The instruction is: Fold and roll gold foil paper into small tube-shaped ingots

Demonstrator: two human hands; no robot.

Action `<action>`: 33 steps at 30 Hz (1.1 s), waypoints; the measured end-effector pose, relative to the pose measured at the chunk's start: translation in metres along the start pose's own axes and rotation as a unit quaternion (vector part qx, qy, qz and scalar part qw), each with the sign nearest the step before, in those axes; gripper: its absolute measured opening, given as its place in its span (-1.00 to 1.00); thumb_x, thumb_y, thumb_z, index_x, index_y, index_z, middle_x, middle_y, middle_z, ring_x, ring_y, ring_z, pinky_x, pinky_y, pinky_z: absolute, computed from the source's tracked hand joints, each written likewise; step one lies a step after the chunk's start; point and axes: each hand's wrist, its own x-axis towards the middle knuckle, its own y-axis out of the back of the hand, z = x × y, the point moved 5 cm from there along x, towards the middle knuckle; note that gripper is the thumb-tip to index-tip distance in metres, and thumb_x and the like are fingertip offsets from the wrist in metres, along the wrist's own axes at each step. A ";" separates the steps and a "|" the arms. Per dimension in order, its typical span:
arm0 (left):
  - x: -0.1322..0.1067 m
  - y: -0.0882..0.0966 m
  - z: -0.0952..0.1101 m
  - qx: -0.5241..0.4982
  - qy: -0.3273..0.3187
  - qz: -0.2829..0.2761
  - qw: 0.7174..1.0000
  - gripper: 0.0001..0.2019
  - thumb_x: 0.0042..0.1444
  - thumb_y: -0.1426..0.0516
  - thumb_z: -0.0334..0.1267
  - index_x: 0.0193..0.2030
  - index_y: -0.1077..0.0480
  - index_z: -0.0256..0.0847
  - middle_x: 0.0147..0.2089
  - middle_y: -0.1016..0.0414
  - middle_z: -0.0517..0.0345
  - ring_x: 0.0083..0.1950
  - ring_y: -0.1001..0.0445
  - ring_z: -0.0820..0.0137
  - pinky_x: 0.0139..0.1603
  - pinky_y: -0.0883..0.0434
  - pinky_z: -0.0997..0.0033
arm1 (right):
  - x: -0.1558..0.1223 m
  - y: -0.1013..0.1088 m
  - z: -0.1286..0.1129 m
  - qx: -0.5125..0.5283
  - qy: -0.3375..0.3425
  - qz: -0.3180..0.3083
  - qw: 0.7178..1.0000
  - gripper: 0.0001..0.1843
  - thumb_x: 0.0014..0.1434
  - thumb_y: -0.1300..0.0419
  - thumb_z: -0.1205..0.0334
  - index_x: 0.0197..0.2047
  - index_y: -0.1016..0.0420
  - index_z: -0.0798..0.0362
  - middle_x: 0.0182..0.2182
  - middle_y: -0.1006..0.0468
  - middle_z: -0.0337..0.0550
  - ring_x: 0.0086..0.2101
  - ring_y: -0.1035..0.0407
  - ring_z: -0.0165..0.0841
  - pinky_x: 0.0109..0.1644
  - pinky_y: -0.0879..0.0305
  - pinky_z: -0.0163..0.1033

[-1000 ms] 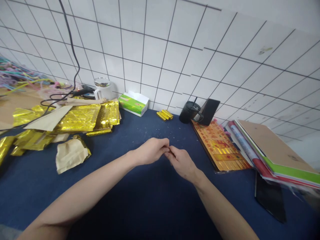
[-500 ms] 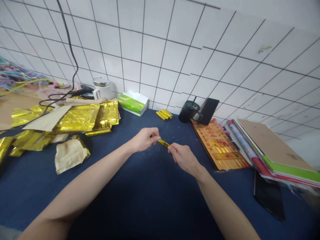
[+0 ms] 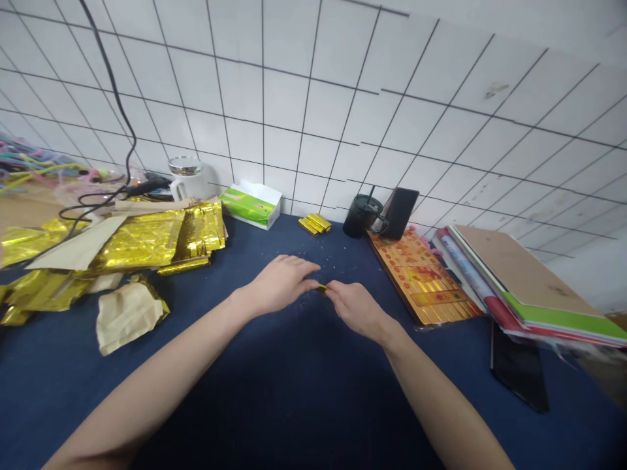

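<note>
Over the middle of the blue table, my right hand [image 3: 360,310] pinches a small folded strip of gold foil paper [image 3: 321,288]. Only a short piece of the strip shows past its fingertips. My left hand [image 3: 277,284] is at the strip's other end, fingers stretched out and thumb apart from them. Its thumb tip lies close to the strip; whether they touch I cannot tell. Beyond the hands, several folded gold foil strips [image 3: 315,224] lie together near the wall.
Gold foil sheets [image 3: 147,238] and a crumpled paper piece [image 3: 128,313] lie at left. Along the wall stand a white mug [image 3: 189,183], a tissue pack [image 3: 251,205], a black cup [image 3: 361,215] and a phone [image 3: 400,212]. At right are an orange packet [image 3: 426,281] and stacked boards [image 3: 519,267].
My left hand has loosened its pinch on the strip and straightened its fingers. My right hand still grips the strip, less of which shows. The view has shifted slightly.
</note>
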 end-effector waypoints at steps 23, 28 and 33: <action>-0.004 -0.007 0.005 0.029 0.027 -0.088 0.995 -0.79 0.14 0.13 -0.31 -0.33 -0.31 -0.18 -0.51 -0.37 0.19 -0.50 -0.35 0.42 -0.49 -0.13 0.52 | -0.008 0.019 -0.001 0.159 -0.017 -0.081 0.984 -0.74 0.19 0.12 0.27 -0.40 -0.35 0.08 -0.71 -0.29 -0.35 -0.64 -0.21 -0.50 -0.47 -0.12 -0.40; -0.003 0.001 0.003 -0.090 0.026 -0.081 0.992 -0.78 0.14 0.12 -0.32 -0.41 -0.30 -0.21 -0.55 -0.30 0.26 -0.52 -0.27 0.51 -0.47 -0.15 0.56 | -0.010 0.020 0.003 0.204 -0.027 -0.088 0.975 -0.74 0.19 0.11 0.22 -0.38 -0.35 0.08 -0.73 -0.28 -0.37 -0.67 -0.18 -0.53 -0.51 -0.11 -0.42; -0.004 0.005 -0.007 -0.167 0.103 -0.026 0.980 -0.76 0.14 0.12 -0.26 -0.47 -0.26 -0.23 -0.62 -0.24 0.31 -0.57 -0.22 0.54 -0.50 -0.17 0.58 | -0.012 0.021 0.009 0.233 -0.052 -0.078 0.968 -0.74 0.19 0.11 0.20 -0.37 -0.34 0.09 -0.74 -0.27 -0.39 -0.70 -0.16 -0.54 -0.53 -0.11 -0.42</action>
